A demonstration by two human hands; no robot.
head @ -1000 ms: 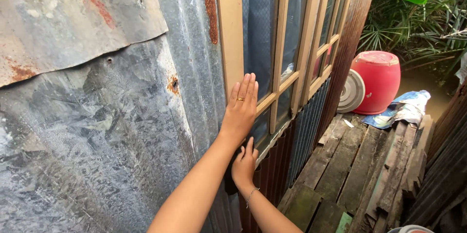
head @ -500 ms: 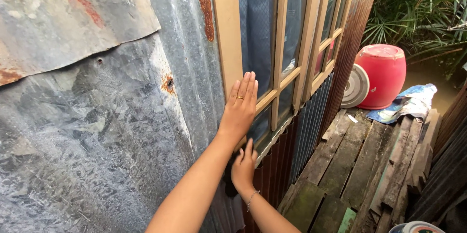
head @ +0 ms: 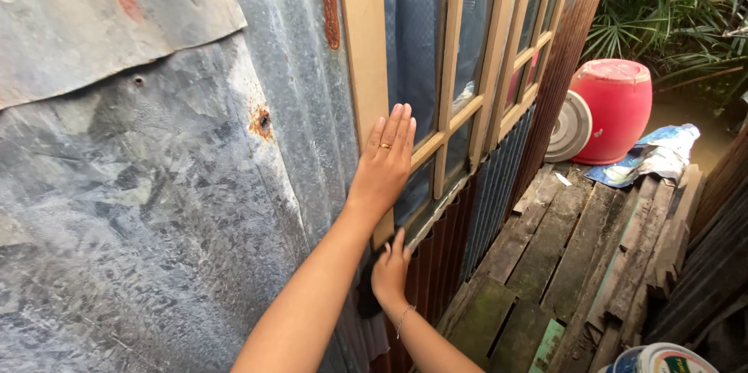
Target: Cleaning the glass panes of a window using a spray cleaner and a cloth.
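My left hand (head: 386, 163), with a gold ring on one finger, lies flat with fingers straight against the left post of a tan wooden window frame (head: 365, 46). It holds nothing. Below it, my right hand (head: 391, 270), with a thin bracelet at the wrist, presses against the wall just under the window's bottom rail. A dark cloth (head: 366, 291) shows under its palm, mostly hidden. The window panes (head: 413, 38) have blue mesh behind them.
Rusty corrugated metal sheets (head: 156, 186) form the wall on the left. Rough wooden planks (head: 569, 241) make a walkway on the right. At its far end stand a red plastic bucket (head: 615, 108), a round white lid (head: 569, 128) and a crumpled sheet (head: 654, 151). A paint tub (head: 662, 359) sits at the bottom edge.
The view has drifted so the wall sits a little higher and further left. My left hand stays flat on the post; my right hand has shifted slightly down along the wall.
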